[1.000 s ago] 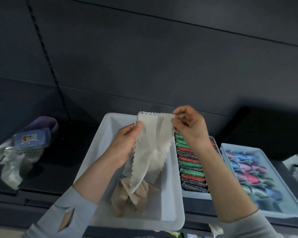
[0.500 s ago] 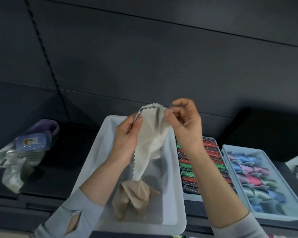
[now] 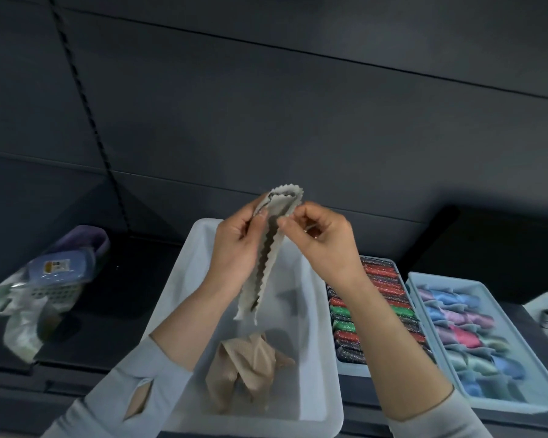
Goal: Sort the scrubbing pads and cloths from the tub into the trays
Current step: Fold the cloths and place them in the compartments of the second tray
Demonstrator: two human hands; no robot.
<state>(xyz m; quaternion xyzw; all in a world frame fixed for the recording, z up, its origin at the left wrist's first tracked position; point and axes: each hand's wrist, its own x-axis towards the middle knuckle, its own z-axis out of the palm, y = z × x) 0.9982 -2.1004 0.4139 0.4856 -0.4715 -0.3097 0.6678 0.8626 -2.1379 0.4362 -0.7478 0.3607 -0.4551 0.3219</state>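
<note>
Both hands pinch the pale cloth (image 3: pixel 268 248) at its top: the left hand (image 3: pixel 234 248) at its left fold, the right hand (image 3: pixel 320 238) just beside it. The cloth hangs folded between them, above the tub (image 3: pixel 317 358), where a tan cloth (image 3: pixel 247 371) lies below the wrists.
</note>
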